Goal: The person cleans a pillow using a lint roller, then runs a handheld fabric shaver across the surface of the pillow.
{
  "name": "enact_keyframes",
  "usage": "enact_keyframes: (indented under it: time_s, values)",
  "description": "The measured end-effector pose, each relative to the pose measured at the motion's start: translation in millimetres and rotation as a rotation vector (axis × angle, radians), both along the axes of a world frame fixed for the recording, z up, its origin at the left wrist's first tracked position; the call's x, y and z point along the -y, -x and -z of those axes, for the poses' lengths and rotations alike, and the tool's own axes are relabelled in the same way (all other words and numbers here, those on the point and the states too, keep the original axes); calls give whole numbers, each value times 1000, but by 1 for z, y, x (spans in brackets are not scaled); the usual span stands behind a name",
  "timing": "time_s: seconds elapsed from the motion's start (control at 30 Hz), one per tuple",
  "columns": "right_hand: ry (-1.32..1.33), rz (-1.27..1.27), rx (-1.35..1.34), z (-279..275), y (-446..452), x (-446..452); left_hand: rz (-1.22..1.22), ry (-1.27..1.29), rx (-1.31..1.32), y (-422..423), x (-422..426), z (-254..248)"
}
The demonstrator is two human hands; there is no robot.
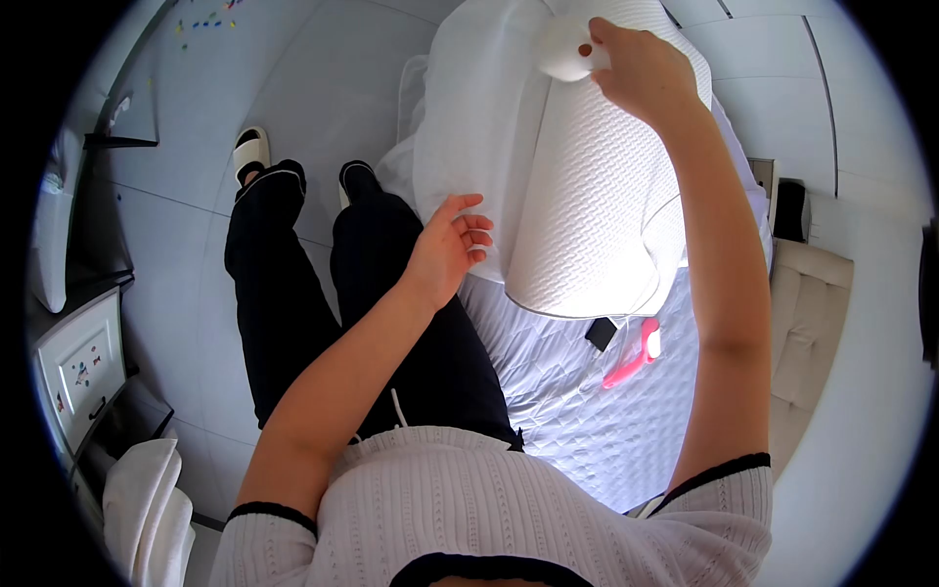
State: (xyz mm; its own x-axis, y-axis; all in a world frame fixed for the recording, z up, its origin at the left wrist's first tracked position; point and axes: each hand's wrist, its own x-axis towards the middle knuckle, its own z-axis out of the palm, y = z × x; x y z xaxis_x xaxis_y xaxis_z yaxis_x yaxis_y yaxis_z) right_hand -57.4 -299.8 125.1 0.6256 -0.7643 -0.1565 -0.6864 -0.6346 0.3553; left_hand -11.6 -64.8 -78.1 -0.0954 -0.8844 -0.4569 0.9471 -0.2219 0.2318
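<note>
Right hand (646,76), one o'clock, thumb and fingers pinching a white rounded object (562,54) above textured white bedding (602,161), perhaps best steadied by the left hand (443,249), eleven o'clock, fingers loosely curled.

One head-worn view, facing steeply down, near left hand (442,252), right hand (646,75)

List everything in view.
Bed: one, pale, middle
Pillow: one, white, on bed
Sheer cloth: one, white, beside pillow
Round thing: one, white, top
Flat square: one, black, on bed
Curved thing: one, pink and white, on bed
Headboard: one, beige, right
Cabinet: one, white, left
Folded cloth: one, white, lower left
Floor: one, grey, left
Slippers: two, cream, upper left
Trousers: one pair, black, middle
Shirt: one, pale, bottom
Left hand: one, bare, beside sheer cloth
Right hand: one, bare, holding round thing
</note>
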Motion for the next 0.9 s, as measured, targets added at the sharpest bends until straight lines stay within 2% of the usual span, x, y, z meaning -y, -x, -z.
enact_keyframes:
  time_s: [0.03, 0.13, 0.17, 0.23, 0.3, 0.43, 0.5, 0.57, 0.63, 0.67, 0.9]
  values:
    - [1, -2, -4, -1, -1, -4, -1, -10, 9, 0, 0, -1]
    - [-318, -52, -146, -10, -5, -27, -5, -21, 22, 0, 1, -2]
    - [-321, -49, -148, -11, -6, -33, -3, -19, 29, 0, 1, -2]
    - [-518, -161, -298, -11, -3, -43, 0, -24, 28, -1, 0, -3]
    - [-559, -116, -319, -13, 0, -45, 6, -24, 29, 0, 0, -1]
    - [-466, -92, -94, -12, 24, -30, -2, -17, 34, 0, 0, -1]
    - [-173, -33, 128, -11, 37, -33, 2, -11, 35, -1, -1, -2]
    - [-165, 46, 142, -17, 51, -43, -5, -23, 56, 0, -1, 0]
    - [-198, 78, 316, -6, 84, -51, 7, -11, 55, 1, -2, 3]
    - [-295, 87, 432, -2, 101, -61, 8, -2, 54, 1, -2, 4]
    - [-643, 401, 985, 34, 205, -164, 124, 30, 188, 8, -3, -1]
